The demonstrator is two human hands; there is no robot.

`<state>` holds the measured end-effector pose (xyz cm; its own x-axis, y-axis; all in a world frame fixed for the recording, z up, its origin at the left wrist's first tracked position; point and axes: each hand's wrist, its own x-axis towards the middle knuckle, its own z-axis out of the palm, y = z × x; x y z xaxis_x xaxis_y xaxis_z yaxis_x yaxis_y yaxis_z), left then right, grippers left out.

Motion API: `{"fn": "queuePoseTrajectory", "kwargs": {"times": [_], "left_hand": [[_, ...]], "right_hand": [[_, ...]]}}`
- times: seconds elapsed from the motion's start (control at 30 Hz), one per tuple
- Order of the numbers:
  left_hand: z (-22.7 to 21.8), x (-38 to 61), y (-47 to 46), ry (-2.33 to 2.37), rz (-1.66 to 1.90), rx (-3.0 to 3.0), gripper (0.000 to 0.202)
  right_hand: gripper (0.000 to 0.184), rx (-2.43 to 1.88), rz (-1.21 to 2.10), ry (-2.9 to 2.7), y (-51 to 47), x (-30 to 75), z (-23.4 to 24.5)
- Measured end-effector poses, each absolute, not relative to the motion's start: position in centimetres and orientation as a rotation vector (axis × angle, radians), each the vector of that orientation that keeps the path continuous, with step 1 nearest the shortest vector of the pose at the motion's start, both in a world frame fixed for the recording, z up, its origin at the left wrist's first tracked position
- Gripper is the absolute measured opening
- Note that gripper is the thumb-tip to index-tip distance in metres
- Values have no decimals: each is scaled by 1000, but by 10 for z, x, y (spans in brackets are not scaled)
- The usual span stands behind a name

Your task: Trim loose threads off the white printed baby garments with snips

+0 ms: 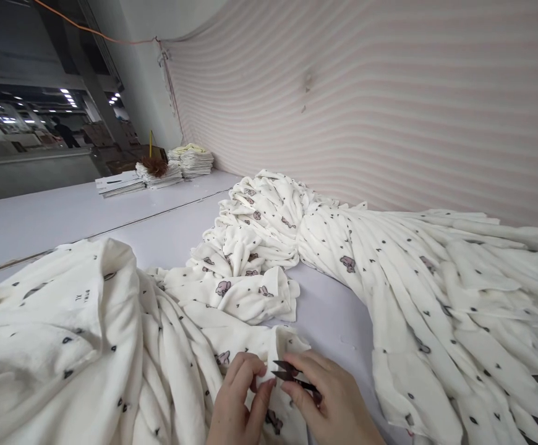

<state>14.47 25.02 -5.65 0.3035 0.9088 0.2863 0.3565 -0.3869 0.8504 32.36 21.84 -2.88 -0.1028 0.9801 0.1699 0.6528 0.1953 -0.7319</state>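
A white fleecy garment with small dark marks and mauve animal prints spreads over the near left of the table; its collar area bears an "XL" mark. My left hand is closed, pinching the edge of a cuff of this garment. Just to its right, my right hand grips a pair of black thread snips. The blades point left, slightly parted, close to the cuff edge and my left fingertips. Whether a thread lies between them is too small to tell.
A large bunched pile of matching garments covers the right and back of the table. Behind it hangs a pink-and-white striped cloth. Stacks of folded white cloth or papers stand at the far left. A person is in the distance.
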Motion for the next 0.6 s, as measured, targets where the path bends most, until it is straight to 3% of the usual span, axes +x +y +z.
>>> {"fn": "queuePoseTrajectory", "kwargs": {"times": [0.17, 0.4, 0.6], "left_hand": [[-56, 146, 250, 1174, 1098, 1841, 11], [-57, 146, 250, 1198, 1151, 1774, 8], [-64, 145, 257, 1147, 965, 1218, 31]], "right_hand": [[25, -1601, 537, -1950, 222, 321, -26], [20, -1551, 723, -1777, 221, 321, -30], [10, -1316, 959, -1417, 231, 310, -39]]}}
